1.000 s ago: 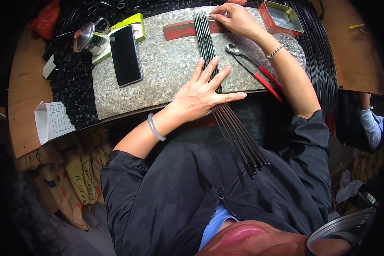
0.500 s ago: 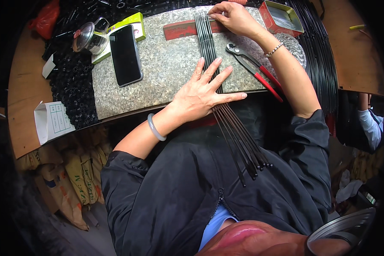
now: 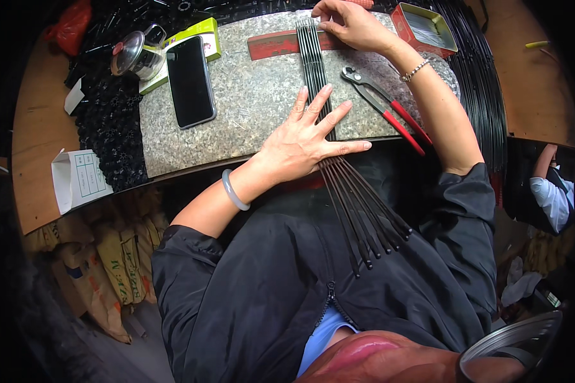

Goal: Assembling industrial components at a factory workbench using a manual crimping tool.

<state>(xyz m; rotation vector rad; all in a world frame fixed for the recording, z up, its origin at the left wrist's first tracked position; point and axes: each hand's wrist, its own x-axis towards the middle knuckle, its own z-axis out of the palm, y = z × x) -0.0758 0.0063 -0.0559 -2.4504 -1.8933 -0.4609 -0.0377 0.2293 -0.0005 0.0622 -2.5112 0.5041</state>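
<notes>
Fingers of the left hand lie spread across a bundle of dark rods, flat upon them rather than curled around. Nearest the wearer, the rods' knobbed lower ends fan apart over the front of a dark jacket; this portion appears ungathered. Under the palm the rods converge at the edge of a speckled stone slab, and beyond it they run side by side, a gathering that may be judged largely done. A faint cross-line on this stretch is too small to identify, so whether anything binds the bundle cannot be told. To the right, red-handled pliers rest untouched; to the left lies a phone. Farther off, the rods cross a red bar, their far tips in a roughly even row. There the right hand is bent, thumb and forefinger beside the tips; whether they pinch anything cannot be told. Work at this end seems unfinished; past the wrist, a tin holds slender pale pieces
</notes>
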